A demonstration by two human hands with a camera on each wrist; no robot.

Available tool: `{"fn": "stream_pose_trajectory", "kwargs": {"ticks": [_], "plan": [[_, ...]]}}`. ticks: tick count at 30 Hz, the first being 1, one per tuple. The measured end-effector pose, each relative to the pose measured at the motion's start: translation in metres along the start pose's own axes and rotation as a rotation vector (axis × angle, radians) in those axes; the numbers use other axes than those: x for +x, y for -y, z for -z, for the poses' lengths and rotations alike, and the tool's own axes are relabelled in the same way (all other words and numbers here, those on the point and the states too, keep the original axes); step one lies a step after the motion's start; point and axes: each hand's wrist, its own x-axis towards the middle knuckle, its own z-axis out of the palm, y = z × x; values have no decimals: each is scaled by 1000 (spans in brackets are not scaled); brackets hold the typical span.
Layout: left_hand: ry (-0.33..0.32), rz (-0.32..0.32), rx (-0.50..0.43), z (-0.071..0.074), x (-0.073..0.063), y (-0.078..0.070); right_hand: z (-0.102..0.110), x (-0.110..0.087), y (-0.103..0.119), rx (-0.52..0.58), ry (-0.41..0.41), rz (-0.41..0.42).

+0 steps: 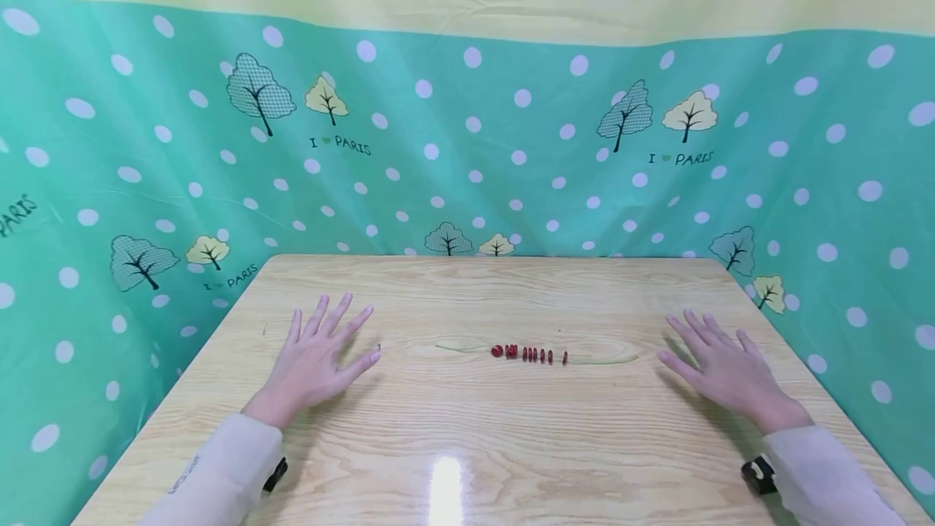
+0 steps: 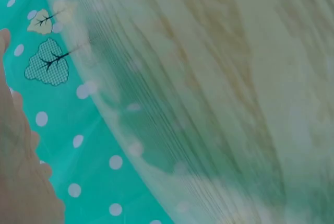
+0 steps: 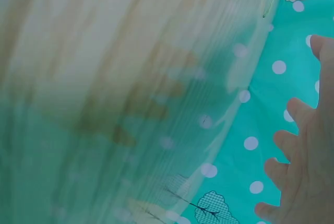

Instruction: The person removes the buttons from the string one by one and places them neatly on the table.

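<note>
On the wooden table lies a thin pale-green cord (image 1: 606, 360) with a row of small dark-red beads (image 1: 534, 355) along its middle. The beads sit closer together on the left and spread apart toward the right. To the left of the cord is my left hand (image 1: 310, 364), fingers spread and palm down, holding nothing. My right hand (image 1: 730, 372) hovers beyond the cord's right end, its fingers also extended and holding nothing. Each wrist view catches part of its own hand, the left one (image 2: 26, 172) and the right one (image 3: 308, 145), at the frame's outer side.
The light wooden table (image 1: 467, 420) has a glossy surface with a bright reflection near the front. A green dotted curtain (image 1: 467, 169) with printed trees stands behind it and along both sides. A tiny dark speck (image 1: 378, 347) shows near my left thumb.
</note>
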Motion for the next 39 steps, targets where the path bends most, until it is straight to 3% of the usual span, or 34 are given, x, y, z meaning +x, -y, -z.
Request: {"fn": "stream_pose_trajectory", "kwargs": {"ticks": [17,24,29,39], "plan": [[53,-6,-103,-4,9,-20,-4,10,24,62,24,40],[35,-39,-154,-4,14,-36,-5,19,43,92,35,80],[16,-84,-183,-12,17,-43,-8,25,56,117,53,107],[64,-137,-206,-17,23,-59,-12,39,89,214,77,202]]}}
